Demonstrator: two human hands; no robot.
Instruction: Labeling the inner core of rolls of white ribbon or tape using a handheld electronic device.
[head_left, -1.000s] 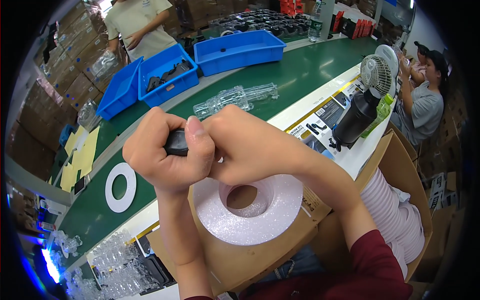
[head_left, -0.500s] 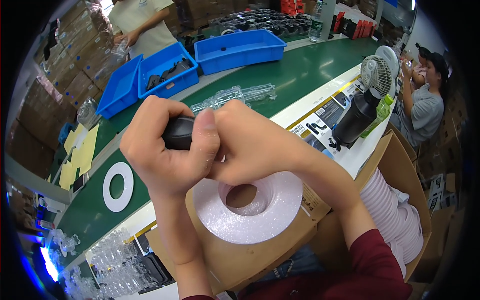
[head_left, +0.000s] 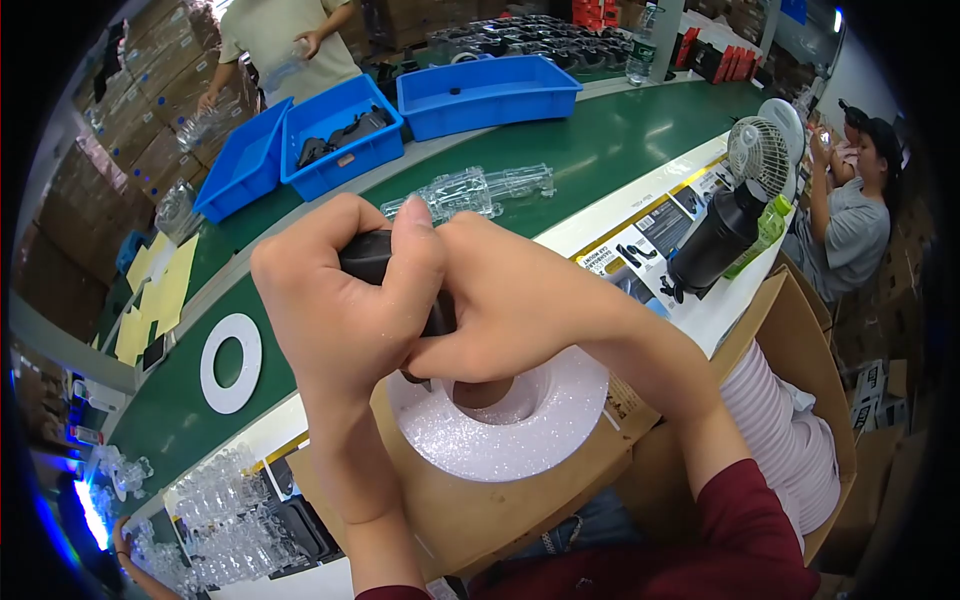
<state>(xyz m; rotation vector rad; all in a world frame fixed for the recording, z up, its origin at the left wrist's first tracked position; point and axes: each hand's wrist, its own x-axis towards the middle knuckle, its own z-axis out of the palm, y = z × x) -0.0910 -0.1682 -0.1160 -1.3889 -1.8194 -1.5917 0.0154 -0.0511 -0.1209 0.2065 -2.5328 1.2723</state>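
Both left hand (head_left: 330,280) and right hand (head_left: 510,295) clench black part (head_left: 366,256), equally near; visible slant 11-to-5 o'clock; thick white ring (head_left: 490,450) at 5 o'clock

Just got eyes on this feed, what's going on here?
A person's left grip is closed around a black object, and the right grip is closed on its lower part; the hands hide most of it. Below them, a speckled white ring lies on a cardboard box. Beyond, a clear plastic piece lies on the green table.
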